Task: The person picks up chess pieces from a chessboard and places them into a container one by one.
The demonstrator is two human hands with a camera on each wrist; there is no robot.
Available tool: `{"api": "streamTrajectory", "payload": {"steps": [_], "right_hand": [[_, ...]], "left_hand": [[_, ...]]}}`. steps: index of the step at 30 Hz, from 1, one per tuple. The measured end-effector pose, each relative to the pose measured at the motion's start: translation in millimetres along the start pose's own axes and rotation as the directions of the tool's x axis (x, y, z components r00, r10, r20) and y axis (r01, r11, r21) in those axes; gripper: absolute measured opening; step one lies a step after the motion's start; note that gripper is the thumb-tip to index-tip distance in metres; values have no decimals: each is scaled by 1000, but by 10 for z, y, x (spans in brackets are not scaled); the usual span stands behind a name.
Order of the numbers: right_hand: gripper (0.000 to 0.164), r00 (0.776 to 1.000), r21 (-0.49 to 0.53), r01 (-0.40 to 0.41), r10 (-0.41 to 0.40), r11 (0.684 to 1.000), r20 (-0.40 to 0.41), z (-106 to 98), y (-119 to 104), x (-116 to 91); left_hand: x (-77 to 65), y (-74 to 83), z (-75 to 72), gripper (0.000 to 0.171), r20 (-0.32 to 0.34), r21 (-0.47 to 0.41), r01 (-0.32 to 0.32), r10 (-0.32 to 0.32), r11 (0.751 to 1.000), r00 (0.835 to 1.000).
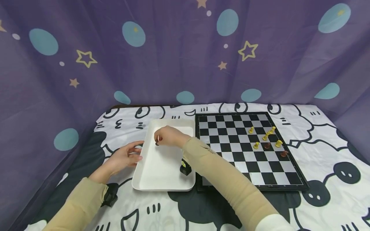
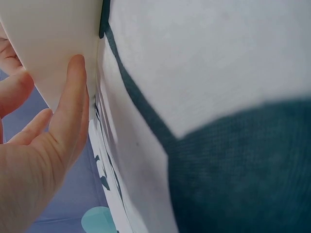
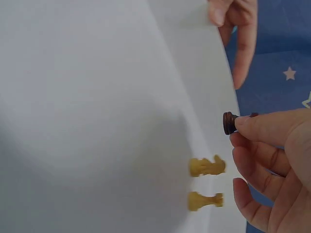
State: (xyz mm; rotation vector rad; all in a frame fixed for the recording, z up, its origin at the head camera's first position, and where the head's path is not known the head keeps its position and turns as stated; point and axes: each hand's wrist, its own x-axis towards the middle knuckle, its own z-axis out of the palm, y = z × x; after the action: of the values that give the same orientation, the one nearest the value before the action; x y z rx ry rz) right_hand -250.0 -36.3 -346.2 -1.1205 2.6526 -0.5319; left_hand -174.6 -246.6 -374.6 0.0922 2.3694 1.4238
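My right hand pinches a dark brown chess piece between thumb and fingers, over the far left part of a white tray. The round base of the piece shows; fingers hide most of the rest. In the right wrist view, a yellow knight and a yellow rook lie in the tray close to its side wall, below the pinched piece. My left hand is at the tray's left side, thumb at the rim and a straight finger along the outer wall.
A black-framed chessboard stands right of the tray. On its right half are several yellow chess pieces and two brown ones, including one near the right edge. A patterned cloth covers the table; a purple curtain hangs behind.
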Motion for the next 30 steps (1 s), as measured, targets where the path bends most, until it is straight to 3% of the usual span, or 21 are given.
{"api": "streamTrajectory", "payload": {"steps": [13, 30], "right_hand": [[11, 997, -44, -27, 30, 999, 69, 178, 79, 37], [12, 997, -49, -25, 29, 998, 78, 250, 75, 28]], "left_hand": [[2, -2, 5, 67, 9, -20, -7, 7, 1000, 1000], [-14, 23, 22, 68, 9, -24, -16, 16, 1000, 1000]]}}
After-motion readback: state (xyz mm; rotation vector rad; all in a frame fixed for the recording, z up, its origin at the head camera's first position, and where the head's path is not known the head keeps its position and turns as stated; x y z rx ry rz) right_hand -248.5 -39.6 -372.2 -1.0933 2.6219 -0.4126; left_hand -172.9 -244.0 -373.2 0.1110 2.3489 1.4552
